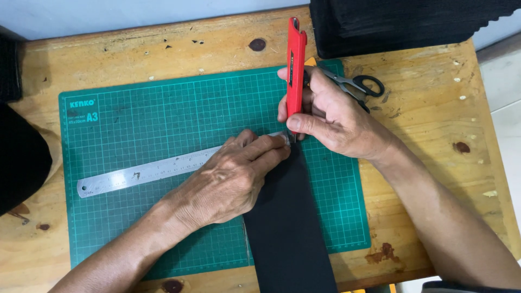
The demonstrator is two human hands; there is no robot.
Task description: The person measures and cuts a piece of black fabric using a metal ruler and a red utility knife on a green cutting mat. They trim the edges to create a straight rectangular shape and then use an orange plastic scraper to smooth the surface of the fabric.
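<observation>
Black strip (290, 228) of soft sheet, cloth or thin foam by the look, lies on the green mat (163, 119) from centre frame down past the lower edge of the table (434, 163). It looks light and limp, likely to creep or bunch under a blade, so it is best pinned flat close to the cut line rather than lifted. Left hand (230, 182) lies palm down with fingers pressed together over the steel ruler (135, 174), clamping its right end onto the strip's top edge. Right hand (331, 116) is closed in a fist around a red knife (294, 76), held near upright, tip at the ruler's end; the blade itself is too small to see. Scissors (361, 86) lie just behind that hand, and a black stack (401, 21) sits upper right
</observation>
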